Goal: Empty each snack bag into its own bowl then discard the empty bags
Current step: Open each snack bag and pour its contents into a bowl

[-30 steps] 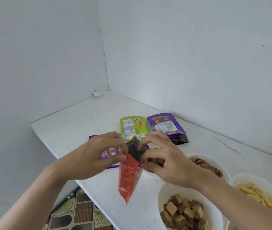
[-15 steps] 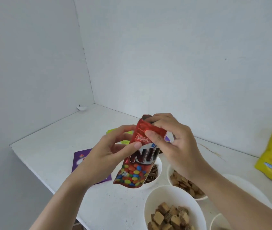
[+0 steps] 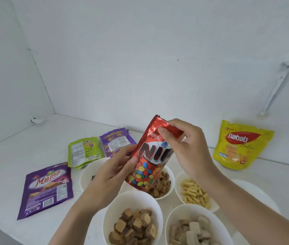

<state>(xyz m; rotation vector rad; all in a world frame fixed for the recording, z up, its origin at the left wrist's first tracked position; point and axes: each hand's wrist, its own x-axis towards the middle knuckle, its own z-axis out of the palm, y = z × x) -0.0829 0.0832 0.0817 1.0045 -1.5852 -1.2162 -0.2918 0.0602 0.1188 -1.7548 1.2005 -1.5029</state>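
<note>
I see both hands gripping the glossy red candy bag (image 3: 147, 161) upright above the white bowls (image 3: 133, 200): left hand (image 3: 112, 175) clasping its side, right hand (image 3: 186, 147) pinching its top corner.

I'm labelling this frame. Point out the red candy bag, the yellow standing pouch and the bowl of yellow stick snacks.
Red foil candy bag (image 3: 144, 167): head view, front panel with printed candies.
Yellow standing snack pouch (image 3: 237, 147): head view, front face.
White bowl of yellow stick snacks (image 3: 177, 183): head view, left rim.
</note>
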